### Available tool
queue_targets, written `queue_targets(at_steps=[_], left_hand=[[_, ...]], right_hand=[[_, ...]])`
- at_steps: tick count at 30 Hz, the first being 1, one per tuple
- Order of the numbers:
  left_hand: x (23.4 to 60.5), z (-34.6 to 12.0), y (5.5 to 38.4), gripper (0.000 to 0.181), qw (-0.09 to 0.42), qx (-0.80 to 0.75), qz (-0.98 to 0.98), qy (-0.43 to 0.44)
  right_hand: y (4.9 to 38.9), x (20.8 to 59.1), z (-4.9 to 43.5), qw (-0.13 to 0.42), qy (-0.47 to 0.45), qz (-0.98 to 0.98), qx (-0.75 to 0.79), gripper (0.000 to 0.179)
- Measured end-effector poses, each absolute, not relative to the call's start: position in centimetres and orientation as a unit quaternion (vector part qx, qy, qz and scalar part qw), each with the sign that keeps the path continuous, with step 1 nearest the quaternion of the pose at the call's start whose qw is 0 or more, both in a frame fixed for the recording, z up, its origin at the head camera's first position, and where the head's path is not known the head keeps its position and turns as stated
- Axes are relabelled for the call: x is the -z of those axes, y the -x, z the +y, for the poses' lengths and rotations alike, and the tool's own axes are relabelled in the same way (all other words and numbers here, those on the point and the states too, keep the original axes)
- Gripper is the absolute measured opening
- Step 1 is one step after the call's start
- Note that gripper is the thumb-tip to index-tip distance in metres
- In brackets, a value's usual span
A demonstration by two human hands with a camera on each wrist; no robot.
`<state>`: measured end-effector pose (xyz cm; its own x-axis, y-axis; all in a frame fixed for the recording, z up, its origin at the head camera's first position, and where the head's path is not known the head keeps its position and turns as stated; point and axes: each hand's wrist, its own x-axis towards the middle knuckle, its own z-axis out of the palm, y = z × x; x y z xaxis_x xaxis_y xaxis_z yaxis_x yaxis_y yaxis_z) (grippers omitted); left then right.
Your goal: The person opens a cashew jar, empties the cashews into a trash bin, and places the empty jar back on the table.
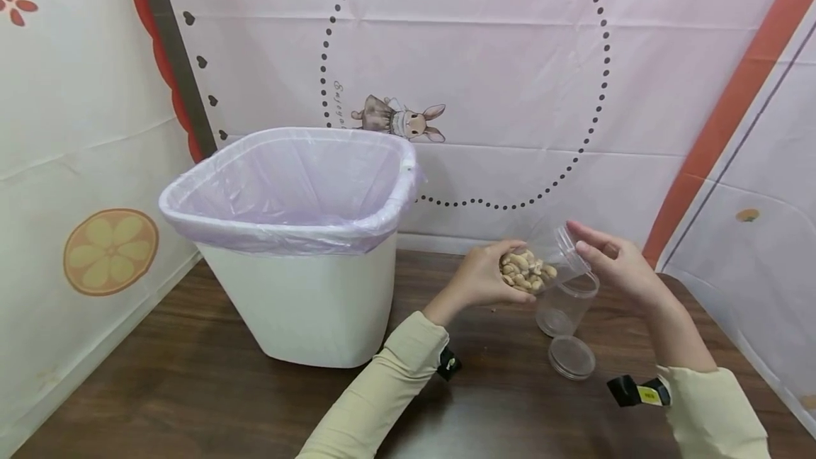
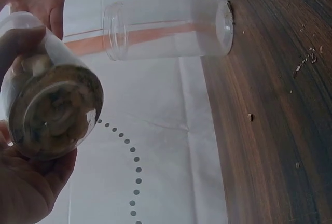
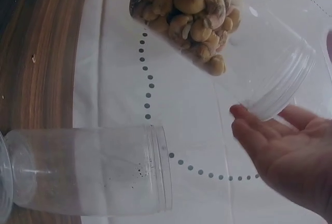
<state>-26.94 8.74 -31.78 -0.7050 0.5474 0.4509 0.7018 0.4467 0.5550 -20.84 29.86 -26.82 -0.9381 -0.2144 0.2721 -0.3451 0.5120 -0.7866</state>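
Note:
My left hand [image 1: 481,276] grips a clear plastic jar [image 1: 550,255] round its lower end, fingers on one side and thumb on the other. Tan nuts that look like cashews [image 3: 189,19] fill the bottom part. The jar is held in the air, tilted, with its ridged rim up and to the right. At that rim is my right hand [image 1: 615,264], its fingers fairly straight and the fingertips touching the edge. A second clear jar [image 2: 168,27] stands upright on the table just below, holding only a few dark specks in the right wrist view.
A clear round lid [image 1: 571,358] lies in front of the standing jar. To the left stands a large white bin [image 1: 319,303] with a thin purple liner [image 1: 293,176]. Small crumbs [image 2: 311,57] dot the brown wooden table [image 1: 210,388]. Printed cloth [image 1: 497,76] hangs behind.

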Motion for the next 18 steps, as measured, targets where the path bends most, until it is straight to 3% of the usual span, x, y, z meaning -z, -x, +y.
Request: queue_targets(at_steps=[11, 18], left_hand=[[31.9, 9.1, 26.9, 0.079, 0.197, 0.299, -0.864, 0.355], [31.9, 9.4, 26.7, 0.079, 0.237, 0.265, -0.864, 0.357]], right_hand=[[20.8, 25.9, 28.8, 0.079, -0.078, -0.894, -0.435, 0.066], [20.3, 25.3, 28.7, 0.104, 0.004, -0.945, -0.311, 0.074]])
